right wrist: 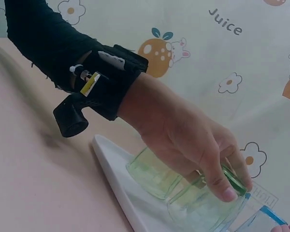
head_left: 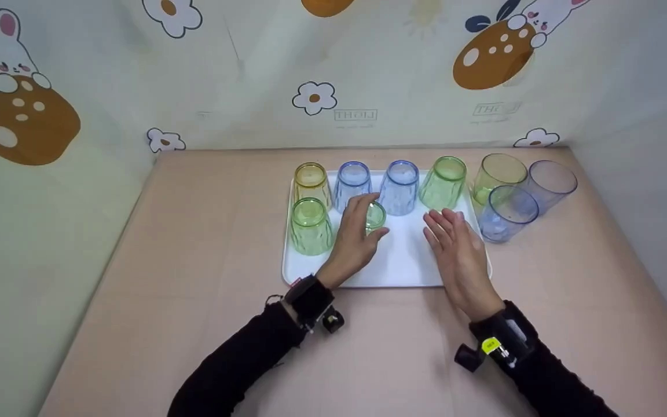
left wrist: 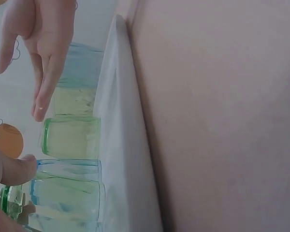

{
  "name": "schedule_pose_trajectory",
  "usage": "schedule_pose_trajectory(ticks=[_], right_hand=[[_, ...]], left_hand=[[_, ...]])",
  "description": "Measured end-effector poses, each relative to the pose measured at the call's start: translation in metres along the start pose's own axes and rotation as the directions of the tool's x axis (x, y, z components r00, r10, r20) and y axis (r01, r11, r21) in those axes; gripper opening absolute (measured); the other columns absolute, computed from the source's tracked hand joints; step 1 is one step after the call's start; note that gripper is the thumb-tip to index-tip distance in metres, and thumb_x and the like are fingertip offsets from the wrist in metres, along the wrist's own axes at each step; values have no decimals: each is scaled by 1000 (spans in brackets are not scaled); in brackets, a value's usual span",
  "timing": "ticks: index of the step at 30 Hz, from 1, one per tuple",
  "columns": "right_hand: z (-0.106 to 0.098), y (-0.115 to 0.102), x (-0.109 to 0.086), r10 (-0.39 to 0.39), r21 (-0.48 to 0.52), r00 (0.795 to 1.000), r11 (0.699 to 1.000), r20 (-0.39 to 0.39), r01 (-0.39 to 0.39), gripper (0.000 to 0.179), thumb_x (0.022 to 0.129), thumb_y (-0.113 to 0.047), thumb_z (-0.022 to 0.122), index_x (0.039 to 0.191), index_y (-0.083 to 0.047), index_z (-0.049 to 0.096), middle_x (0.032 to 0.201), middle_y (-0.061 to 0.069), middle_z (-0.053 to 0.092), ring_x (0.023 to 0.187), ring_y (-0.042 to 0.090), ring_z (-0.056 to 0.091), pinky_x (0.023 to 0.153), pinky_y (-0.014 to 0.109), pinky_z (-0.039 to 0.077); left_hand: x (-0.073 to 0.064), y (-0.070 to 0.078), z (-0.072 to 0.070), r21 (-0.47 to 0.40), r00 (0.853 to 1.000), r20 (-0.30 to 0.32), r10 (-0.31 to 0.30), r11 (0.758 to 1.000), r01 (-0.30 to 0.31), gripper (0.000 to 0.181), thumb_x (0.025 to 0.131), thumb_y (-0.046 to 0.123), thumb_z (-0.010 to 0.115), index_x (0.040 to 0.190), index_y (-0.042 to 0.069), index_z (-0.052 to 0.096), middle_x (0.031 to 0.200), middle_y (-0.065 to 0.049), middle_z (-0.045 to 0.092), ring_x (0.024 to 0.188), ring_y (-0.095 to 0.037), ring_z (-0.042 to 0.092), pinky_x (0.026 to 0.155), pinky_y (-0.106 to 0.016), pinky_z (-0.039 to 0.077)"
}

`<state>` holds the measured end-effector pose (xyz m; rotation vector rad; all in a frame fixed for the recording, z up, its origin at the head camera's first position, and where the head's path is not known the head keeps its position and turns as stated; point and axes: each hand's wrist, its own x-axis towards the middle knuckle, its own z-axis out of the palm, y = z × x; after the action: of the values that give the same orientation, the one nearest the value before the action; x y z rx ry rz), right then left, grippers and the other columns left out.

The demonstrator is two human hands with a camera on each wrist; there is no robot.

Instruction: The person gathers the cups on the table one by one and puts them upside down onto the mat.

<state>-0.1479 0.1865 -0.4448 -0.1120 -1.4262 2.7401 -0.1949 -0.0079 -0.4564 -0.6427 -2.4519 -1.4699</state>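
Observation:
My left hand (head_left: 352, 236) holds a green glass (head_left: 376, 215) over the white tray (head_left: 409, 272), thumb at its near side and fingers at its far side. In the right wrist view this glass (right wrist: 203, 208) is upside down; whether it touches the tray is hard to tell. My right hand (head_left: 460, 260) hovers over the tray's right part, fingers straight, palm turned left, holding nothing. Along the tray's back stand upturned glasses: an amber glass (head_left: 311, 182), two blue glasses (head_left: 400, 188) and a green glass (head_left: 444, 182). Another green glass (head_left: 311, 229) stands at the tray's left.
Right of the tray, wide-mouthed glasses stand close together on the table: a yellowish glass (head_left: 498, 171), a purple-tinted glass (head_left: 553, 179) and a blue glass (head_left: 507, 214). A patterned cloth wall (head_left: 252, 87) borders the table (head_left: 206, 231) at the back and sides.

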Motion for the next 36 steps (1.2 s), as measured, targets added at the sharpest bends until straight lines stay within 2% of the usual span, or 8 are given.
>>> schedule_pose_trajectory(ticks=[8, 16, 23, 27, 34, 36], right_hand=[[-5, 0, -3, 4, -14, 1000, 1000, 17, -3, 63, 111, -35, 41, 152, 8, 21, 151, 26, 35, 141, 31, 40, 112, 35, 38], [-11, -1, -5, 11, -5, 1000, 1000, 5, -11, 66, 111, -33, 41, 154, 11, 17, 152, 28, 33, 140, 32, 40, 111, 35, 38], [-16, -6, -6, -4, 0, 1000, 1000, 23, 4, 66, 111, -33, 40, 153, 12, 16, 150, 26, 34, 142, 34, 36, 113, 35, 36], [-20, -11, -5, -7, 9, 1000, 1000, 16, 7, 64, 111, -32, 40, 152, 12, 16, 150, 27, 32, 142, 34, 36, 113, 35, 35], [-29, -31, -1, -35, 5, 999, 999, 24, 35, 63, 110, -29, 43, 152, 10, 16, 149, 25, 31, 144, 34, 32, 114, 34, 33], [-31, -39, 0, -53, -6, 998, 999, 31, 53, 62, 110, -26, 46, 152, 10, 16, 148, 24, 31, 145, 35, 29, 115, 33, 32]], left_hand=[[-2, -8, 3, -13, 999, -33, -5, 1000, 4, 55, 88, -7, 72, 139, -7, 51, 137, -20, 47, 132, -31, 44, 114, -35, 31], [-2, -11, 7, 40, 996, -53, -78, 996, 80, 56, 91, -4, 70, 142, -1, 47, 140, -18, 41, 135, -30, 38, 115, -36, 29], [-4, -14, 6, 81, 996, -84, -23, 996, 30, 60, 88, 0, 77, 140, -1, 48, 140, -17, 41, 134, -29, 37, 114, -37, 28], [-6, -12, 6, 89, 996, -93, -15, 996, 24, 62, 88, 6, 79, 140, -2, 45, 142, -17, 39, 135, -29, 36, 115, -36, 27], [-9, 4, -4, 71, 997, -79, 26, 997, -20, 55, 95, 12, 70, 141, -2, 44, 151, -23, 33, 148, -44, 16, 121, -43, 10], [-9, 10, -11, 59, 997, -60, 38, 998, -35, 51, 98, 14, 67, 141, -2, 44, 152, -23, 33, 149, -45, 14, 121, -44, 10]])
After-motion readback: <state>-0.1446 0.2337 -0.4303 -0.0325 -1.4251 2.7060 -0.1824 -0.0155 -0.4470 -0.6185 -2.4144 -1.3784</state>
